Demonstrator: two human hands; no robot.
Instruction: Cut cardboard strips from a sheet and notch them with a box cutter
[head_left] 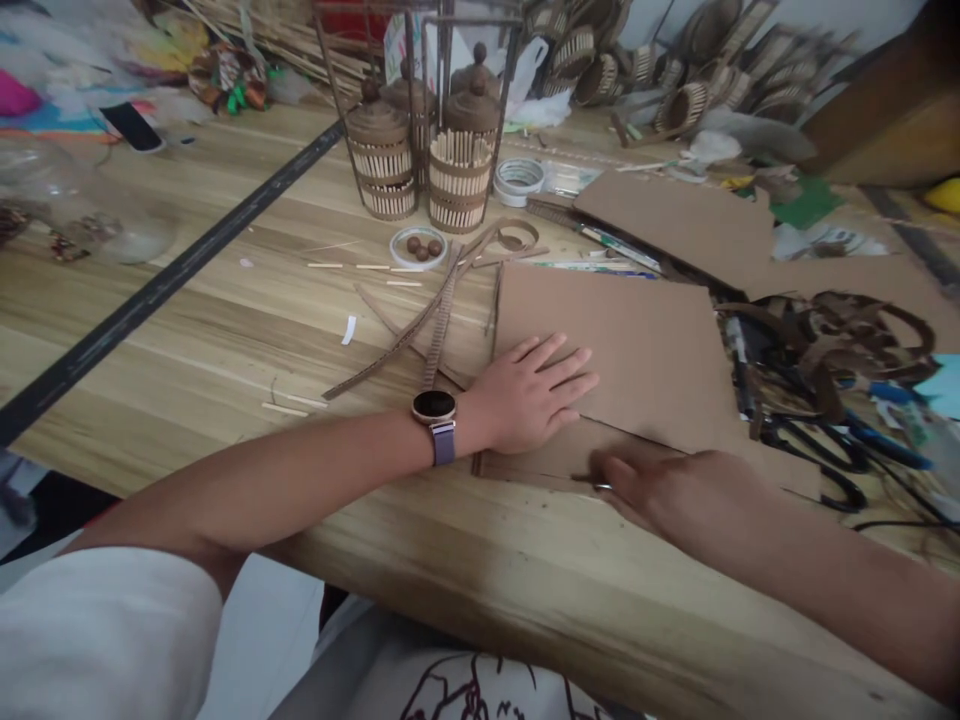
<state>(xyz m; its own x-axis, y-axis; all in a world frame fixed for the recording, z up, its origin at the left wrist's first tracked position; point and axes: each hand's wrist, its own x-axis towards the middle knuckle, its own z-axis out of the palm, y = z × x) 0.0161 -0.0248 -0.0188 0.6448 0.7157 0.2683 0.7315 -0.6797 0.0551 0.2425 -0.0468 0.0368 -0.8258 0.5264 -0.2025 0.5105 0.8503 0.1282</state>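
Note:
My left hand lies flat with its fingers spread on a brown cardboard sheet, pressing near its left front corner. A watch with a purple strap is on that wrist. Under the sheet, another cardboard piece shows along the table's front side. My right hand is closed at the near edge of that cardboard, its thumb and fingers together. A small silver glint appears by its fingertips; what the fingers grip is mostly hidden. Curled cardboard strips lie left of the sheet.
Behind stand small stick-and-cardboard barrels within a frame. Brown balls sit in a white ring, near tape rolls. Scissors and tangled brown strips lie right. A phone and clear jar are left.

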